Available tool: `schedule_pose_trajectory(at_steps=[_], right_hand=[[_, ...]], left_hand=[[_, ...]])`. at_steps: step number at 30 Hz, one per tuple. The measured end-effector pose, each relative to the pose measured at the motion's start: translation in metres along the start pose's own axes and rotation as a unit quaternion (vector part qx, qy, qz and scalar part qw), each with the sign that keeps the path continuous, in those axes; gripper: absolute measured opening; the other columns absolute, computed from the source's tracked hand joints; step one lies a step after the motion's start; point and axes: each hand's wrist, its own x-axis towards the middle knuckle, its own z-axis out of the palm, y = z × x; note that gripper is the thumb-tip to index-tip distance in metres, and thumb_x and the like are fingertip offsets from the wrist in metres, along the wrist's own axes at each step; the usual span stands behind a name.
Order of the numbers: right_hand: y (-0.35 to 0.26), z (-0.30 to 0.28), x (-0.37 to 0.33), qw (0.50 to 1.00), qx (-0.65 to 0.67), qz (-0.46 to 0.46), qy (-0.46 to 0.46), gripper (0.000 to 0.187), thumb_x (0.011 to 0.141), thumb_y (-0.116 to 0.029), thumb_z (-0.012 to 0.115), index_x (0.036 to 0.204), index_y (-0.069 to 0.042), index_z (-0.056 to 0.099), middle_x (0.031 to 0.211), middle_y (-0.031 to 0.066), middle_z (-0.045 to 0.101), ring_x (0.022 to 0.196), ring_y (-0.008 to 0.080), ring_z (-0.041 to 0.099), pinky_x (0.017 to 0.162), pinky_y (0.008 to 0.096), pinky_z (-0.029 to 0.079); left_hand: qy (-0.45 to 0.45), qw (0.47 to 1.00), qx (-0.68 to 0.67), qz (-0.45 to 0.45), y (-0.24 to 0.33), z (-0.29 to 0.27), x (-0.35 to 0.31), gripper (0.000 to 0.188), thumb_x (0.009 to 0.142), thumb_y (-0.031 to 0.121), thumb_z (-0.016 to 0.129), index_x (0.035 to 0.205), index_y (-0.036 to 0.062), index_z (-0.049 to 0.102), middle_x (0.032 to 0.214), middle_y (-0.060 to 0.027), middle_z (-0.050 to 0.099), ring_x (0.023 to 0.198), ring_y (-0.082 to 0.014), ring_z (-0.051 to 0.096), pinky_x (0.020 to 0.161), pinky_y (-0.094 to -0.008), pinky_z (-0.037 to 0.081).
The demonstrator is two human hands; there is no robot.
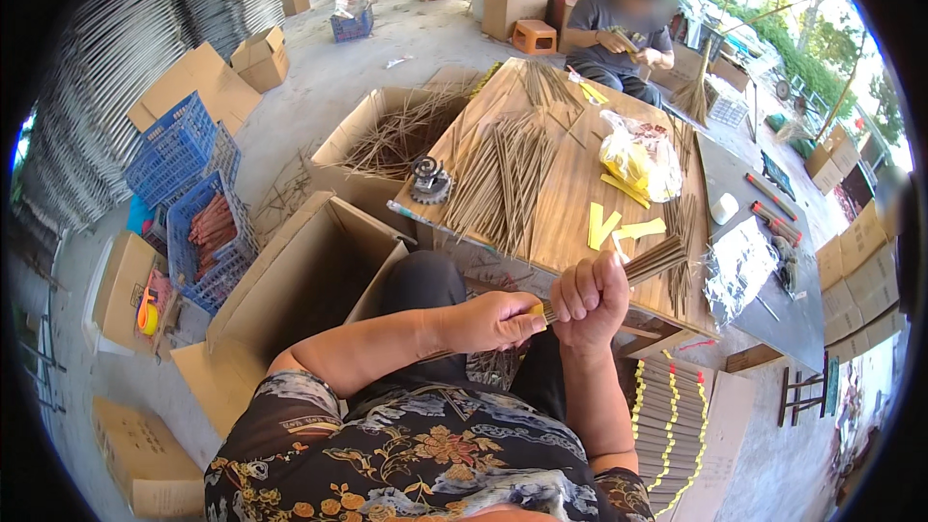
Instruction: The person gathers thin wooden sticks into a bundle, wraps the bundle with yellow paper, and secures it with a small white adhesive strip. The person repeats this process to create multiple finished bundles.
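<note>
L hand fingers clamped on near end of stick bundle, yellow bit at fingertips; R hand fingers wrapped round it just beside. Far end's over table corner, approx. Loose sticks, yellow strips on table; co-worker seated opp.

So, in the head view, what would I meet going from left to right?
Blue crate with reddish contents, dark spiral object, left grip, right grip, protruding end of the stick bundle, crumpled clear plastic, stacked cartons.
</note>
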Motion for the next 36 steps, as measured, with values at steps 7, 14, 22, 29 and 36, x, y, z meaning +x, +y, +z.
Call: schedule_pose_trajectory(at_steps=[7, 14, 22, 29, 36], right_hand=[[-0.003, -0.004, -0.003, 0.998, -0.032, -0.007, 0.057, 0.033, 0.086, -0.020, 0.046, 0.057, -0.014, 0.031, 0.042, -0.0037, 0.026, 0.030, 0.0084, 0.022, 0.028, 0.0239, 0.021], [-0.004, -0.002, -0.003, 0.999, 0.019, 0.034, 0.038, 0.032, 0.085, -0.021, 0.049, 0.058, -0.012, 0.034, 0.043, -0.0028, 0.029, 0.032, 0.0089, 0.027, 0.030, 0.0241, 0.024], [-0.013, 0.001, 0.003, 0.999, -0.007, 0.011, 0.035, 0.032, 0.088, -0.017, 0.042, 0.058, -0.012, 0.033, 0.041, -0.0023, 0.029, 0.030, 0.0084, 0.026, 0.028, 0.0227, 0.025], [-0.017, 0.009, 0.010, 0.996, -0.073, -0.007, 0.051, 0.031, 0.088, -0.016, 0.043, 0.058, -0.011, 0.034, 0.042, -0.0016, 0.028, 0.030, 0.0091, 0.026, 0.029, 0.0238, 0.025], [-0.019, -0.003, 0.023, 0.988, -0.123, 0.054, 0.070, 0.034, 0.087, -0.018, 0.044, 0.055, -0.011, 0.033, 0.042, -0.0017, 0.028, 0.031, 0.0098, 0.026, 0.029, 0.0249, 0.025]], left_hand=[[0.115, 0.949, 0.278, 0.092, 0.003, 0.012, 0.000, 0.022, 0.091, 0.023, 0.046, 0.088, 0.0008, 0.047, 0.074, -0.0042, 0.054, 0.065, -0.0105, 0.049, 0.062, -0.0273, 0.043], [-0.020, 0.986, -0.133, -0.096, 0.003, -0.001, 0.003, 0.027, 0.087, 0.029, 0.053, 0.089, 0.0029, 0.048, 0.071, -0.0038, 0.053, 0.057, -0.0088, 0.048, 0.051, -0.0199, 0.040], [-0.016, 0.996, -0.067, -0.057, 0.006, -0.003, 0.015, 0.025, 0.088, 0.030, 0.052, 0.087, 0.0049, 0.049, 0.068, 0.0000, 0.049, 0.055, -0.0053, 0.043, 0.048, -0.0170, 0.036], [0.010, 0.988, 0.116, 0.099, 0.000, -0.006, 0.025, 0.023, 0.089, 0.027, 0.050, 0.089, 0.0039, 0.047, 0.068, 0.0008, 0.047, 0.060, -0.0050, 0.045, 0.054, -0.0195, 0.039], [0.029, 0.999, -0.018, 0.021, -0.010, -0.005, 0.030, 0.023, 0.090, 0.027, 0.049, 0.088, 0.0047, 0.047, 0.067, 0.0011, 0.045, 0.059, -0.0048, 0.043, 0.052, -0.0199, 0.037]])
